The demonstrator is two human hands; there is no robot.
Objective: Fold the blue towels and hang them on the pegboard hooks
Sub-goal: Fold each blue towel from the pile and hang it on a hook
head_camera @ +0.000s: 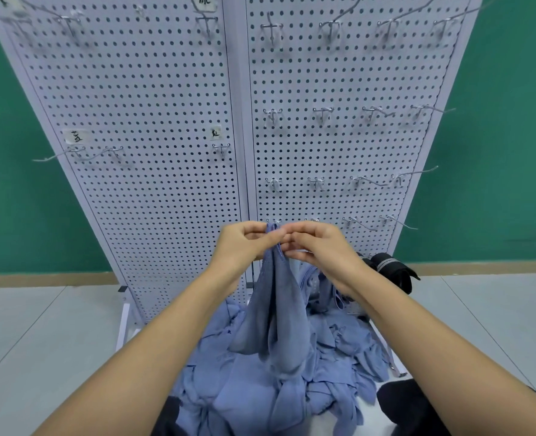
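Both hands meet at the centre of the view, in front of the lower part of the white pegboard point(166, 89). The left hand point(244, 243) and the right hand point(320, 247) each pinch the top edge of one blue towel point(276, 309) between thumb and curled fingers, fingertips almost touching. The towel is a soft, muted blue-grey with a fine woven texture. It hangs bunched from the pinch in long loose folds, narrow at the top and widening into a rounded, drooping bottom edge. Its lower end reaches the pile of blue towels point(291, 394) heaped on the near floor point(40, 325), all the same colour and crumpled. Metal hooks point(322, 114) stand in rows on the right panel of the board, fewer on the left, where small handwritten labels point(76, 135) are stuck. A black strap-like object point(389, 269) lies right of the hands at the board's foot. A green wall point(512, 152) stands behind.
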